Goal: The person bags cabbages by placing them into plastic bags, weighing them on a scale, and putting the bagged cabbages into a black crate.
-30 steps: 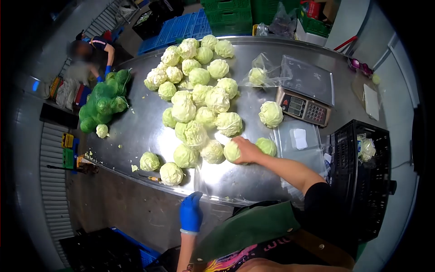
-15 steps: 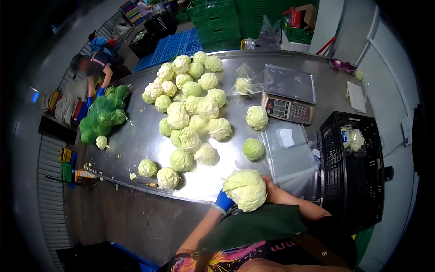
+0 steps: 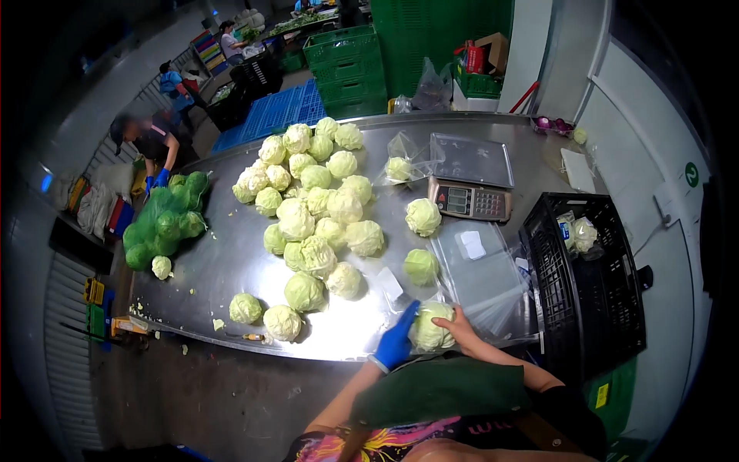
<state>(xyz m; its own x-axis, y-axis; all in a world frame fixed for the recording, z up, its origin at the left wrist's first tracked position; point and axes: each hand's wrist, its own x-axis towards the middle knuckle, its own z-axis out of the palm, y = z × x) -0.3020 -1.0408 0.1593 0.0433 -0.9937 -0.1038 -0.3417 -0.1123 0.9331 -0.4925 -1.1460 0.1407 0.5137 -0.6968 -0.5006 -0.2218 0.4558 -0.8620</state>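
A pale green cabbage point(image 3: 433, 326) is at the table's near edge between my hands. My left hand point(image 3: 396, 339), in a blue glove, lies along its left side with the fingers stretched out. My bare right hand point(image 3: 463, 329) grips its right side, thumb across the top. Clear plastic bags point(image 3: 477, 266) lie just beyond, under a white paper point(image 3: 471, 245). A single cabbage point(image 3: 421, 266) and another point(image 3: 423, 217) sit left of the bags. The scale point(image 3: 469, 202) stands behind them.
Many loose cabbages point(image 3: 316, 256) cover the middle of the metal table point(image 3: 208, 292). A black crate point(image 3: 566, 308) holding wrapped produce stands at right. At far left, a person point(image 3: 154, 142) in blue gloves handles a green net bag point(image 3: 165, 219) of cabbages.
The cabbage in my hands has moved down to the table edge. My left hand's fingers have come from beneath it to its side. The camera view has shifted.
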